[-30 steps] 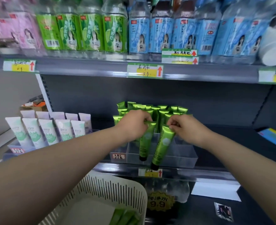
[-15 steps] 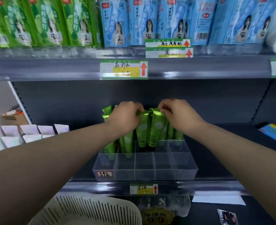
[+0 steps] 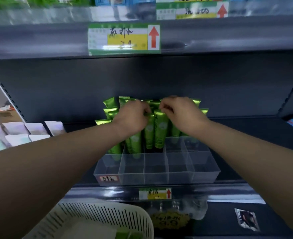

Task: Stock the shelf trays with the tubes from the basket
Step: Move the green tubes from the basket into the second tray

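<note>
both arms reach forward to the middle shelf (image 3: 249,131), where a clear divided tray (image 3: 156,176) sits at the front edge. the left grip (image 3: 132,116) is curled, its fingertips pinching the crimped top of a green tube (image 3: 149,135). the right grip (image 3: 181,114) is curled too, thumb and forefinger pinching the top of a second green tube (image 3: 161,130). these two tubes stand upright, caps down, touching side by side in neighbouring middle compartments of the tray. more green tubes (image 3: 110,111) are packed upright behind and to either side of them, partly hidden by the hands.

at the bottom left a white slotted basket (image 3: 107,216) sits close to the camera, with something green just visible inside at the lower edge; it is too blurred to tell what. to the left on the same shelf stand rows of white tubes (image 3: 16,128). a green and yellow price tag (image 3: 125,38) with a red arrow hangs on the edge of the shelf above, and a smaller price tag (image 3: 155,194) sits on the shelf edge just below the tray.
</note>
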`<state>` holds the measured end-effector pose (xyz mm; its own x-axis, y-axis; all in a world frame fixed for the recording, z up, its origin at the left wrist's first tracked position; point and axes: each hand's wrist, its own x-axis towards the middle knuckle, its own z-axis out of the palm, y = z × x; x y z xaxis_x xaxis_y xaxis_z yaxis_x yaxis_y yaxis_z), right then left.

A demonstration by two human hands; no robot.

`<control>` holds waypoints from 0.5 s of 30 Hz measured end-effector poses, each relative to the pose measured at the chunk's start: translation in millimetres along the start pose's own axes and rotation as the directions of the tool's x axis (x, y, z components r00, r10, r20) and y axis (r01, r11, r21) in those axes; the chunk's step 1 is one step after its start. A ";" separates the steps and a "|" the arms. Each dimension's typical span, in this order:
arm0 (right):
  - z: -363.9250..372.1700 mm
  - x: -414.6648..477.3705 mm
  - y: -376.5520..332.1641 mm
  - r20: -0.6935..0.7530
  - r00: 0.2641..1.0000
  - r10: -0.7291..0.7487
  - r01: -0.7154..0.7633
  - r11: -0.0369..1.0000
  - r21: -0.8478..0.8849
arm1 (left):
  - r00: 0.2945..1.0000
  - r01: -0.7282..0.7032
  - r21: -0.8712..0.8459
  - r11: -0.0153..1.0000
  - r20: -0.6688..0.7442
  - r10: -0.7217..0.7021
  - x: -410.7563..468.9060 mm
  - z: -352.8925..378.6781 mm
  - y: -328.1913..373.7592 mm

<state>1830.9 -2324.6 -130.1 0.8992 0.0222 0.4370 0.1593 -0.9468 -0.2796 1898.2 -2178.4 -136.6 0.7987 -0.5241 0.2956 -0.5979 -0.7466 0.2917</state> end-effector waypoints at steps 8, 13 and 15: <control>25.5 -3.4 5.4 0.050 0.998 0.042 -0.042 0.999 0.005 | 0.999 0.032 -0.007 0.999 0.009 -0.032 -5.6 12.9 -3.9; 29.6 -5.0 6.9 0.053 0.997 0.061 -0.063 0.997 0.036 | 1.000 0.004 -0.007 1.000 0.000 -0.004 -7.7 16.2 -4.0; 27.8 -6.1 5.5 0.053 0.996 0.068 -0.071 0.996 0.048 | 1.000 -0.012 -0.003 1.000 0.007 0.012 -9.9 16.4 -4.6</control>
<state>1837.5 -2321.0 -158.0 0.9282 -0.0258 0.3711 0.1142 -0.9297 -0.3503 1894.1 -2176.6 -155.7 0.7917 -0.5360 0.2932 -0.6080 -0.7387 0.2910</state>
